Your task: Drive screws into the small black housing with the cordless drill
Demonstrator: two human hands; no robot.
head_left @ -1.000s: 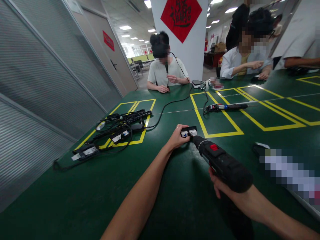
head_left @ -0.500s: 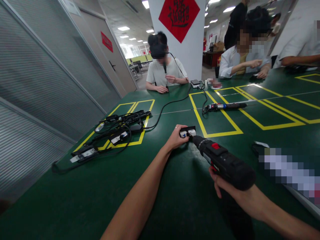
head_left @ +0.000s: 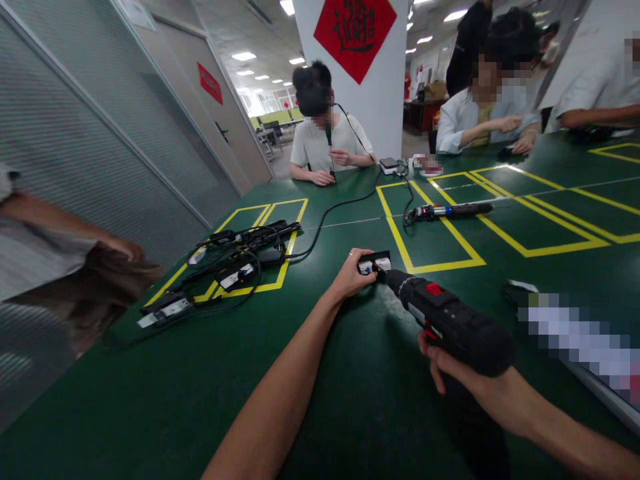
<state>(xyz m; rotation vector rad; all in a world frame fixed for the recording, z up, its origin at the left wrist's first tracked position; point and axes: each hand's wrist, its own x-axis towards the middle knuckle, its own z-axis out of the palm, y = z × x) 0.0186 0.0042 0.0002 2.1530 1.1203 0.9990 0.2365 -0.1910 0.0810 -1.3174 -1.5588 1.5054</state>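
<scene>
Black part (head_left: 385, 256): small, with a white insert; centre of the frame, on the green table, just left of a yellow-taped box.
Left hand (head_left: 354, 275): reaches up from bottom centre; thumb and fingers pinching the left end of the part, ring on one finger.
Power drill (head_left: 453, 328): black with red bits, right of centre; chuck aimed up-left, bit end over the white insert — can't tell if it touches.
Right hand (head_left: 465, 377): lower right; fingers wrapped round the drill handle, one near the red trigger — can't tell if pressed.
Green table (head_left: 190, 400): fills the lower frame, marked with yellow tape.
Cable pile (head_left: 260, 241): left of centre, black cables and adapters tangled across two taped boxes.
Slim tool (head_left: 465, 210): right of centre, black and silver with blue band, lying across tape lines.
Blurred object (head_left: 580, 333): right edge, pixelated, dark with a pale edge.
Co-workers: person in pale shirt (head_left: 307, 143) upper centre, upright tool at the hands; person in light-blue shirt (head_left: 453, 127) upper right, hands low over the table; passer-by (head_left: 35, 260) at left edge, blurred.
Wall sign (head_left: 355, 37): red diamond, top centre.
</scene>
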